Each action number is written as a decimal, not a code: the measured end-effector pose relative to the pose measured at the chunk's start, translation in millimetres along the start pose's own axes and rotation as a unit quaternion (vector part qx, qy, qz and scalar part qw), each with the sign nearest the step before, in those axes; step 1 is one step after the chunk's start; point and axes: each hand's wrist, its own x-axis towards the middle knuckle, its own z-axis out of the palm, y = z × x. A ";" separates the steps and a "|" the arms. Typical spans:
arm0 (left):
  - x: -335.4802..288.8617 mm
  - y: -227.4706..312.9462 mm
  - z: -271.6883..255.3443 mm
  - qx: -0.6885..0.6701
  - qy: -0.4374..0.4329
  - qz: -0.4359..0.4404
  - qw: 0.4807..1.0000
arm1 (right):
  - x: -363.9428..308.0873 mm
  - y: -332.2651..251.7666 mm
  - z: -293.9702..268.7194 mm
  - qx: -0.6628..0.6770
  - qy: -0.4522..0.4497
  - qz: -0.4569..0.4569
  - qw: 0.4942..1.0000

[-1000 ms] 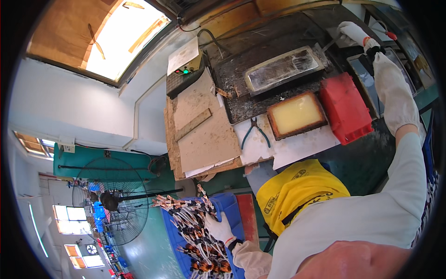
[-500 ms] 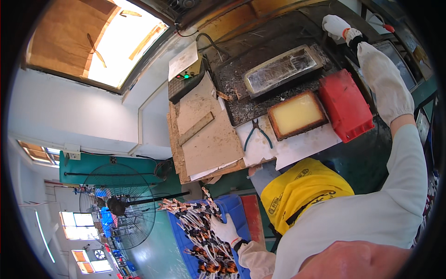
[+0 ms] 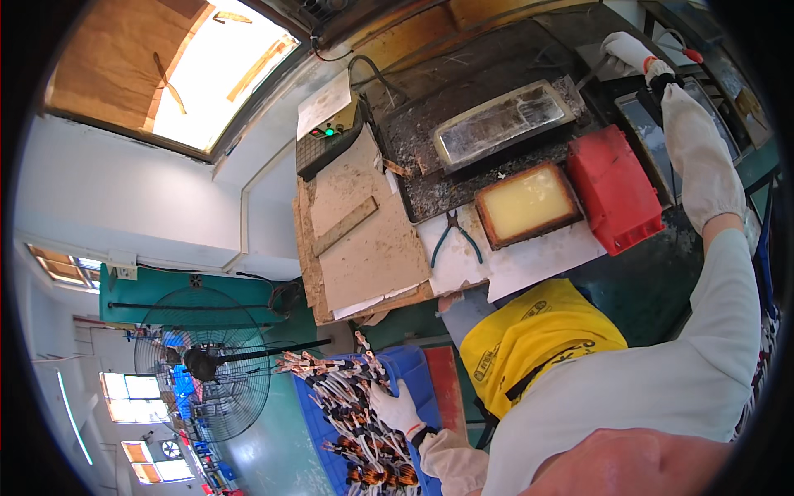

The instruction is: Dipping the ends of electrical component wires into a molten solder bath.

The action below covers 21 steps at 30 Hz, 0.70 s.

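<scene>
- I have the left hand on wires, perhaps steadying them; grip unclear.
- Right hand sits beyond the pan; I cannot tell its grip.

Window between ten and eleven o'clock glares white — straight edges bend toward the black rim.

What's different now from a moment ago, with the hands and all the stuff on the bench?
The right hand has moved to the right since half a second ago, back to about where it was a second ago. I see nothing newly picked up or let go. The left hand stays at the wires in the blue bin. The pliers and red box stayed put.
</scene>
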 end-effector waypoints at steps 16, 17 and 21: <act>3.2 -0.8 -3.3 -0.004 0.019 0.021 1.000 | -20.9 149.1 42.9 0.232 -0.126 0.035 0.964; 5.1 -2.3 -3.2 -0.010 0.005 0.021 1.000 | -26.1 155.2 47.0 0.286 -0.035 0.025 0.957; 0.6 -6.0 -3.4 -0.028 0.036 0.014 0.999 | -58.7 121.1 3.1 0.026 -0.052 -0.040 0.998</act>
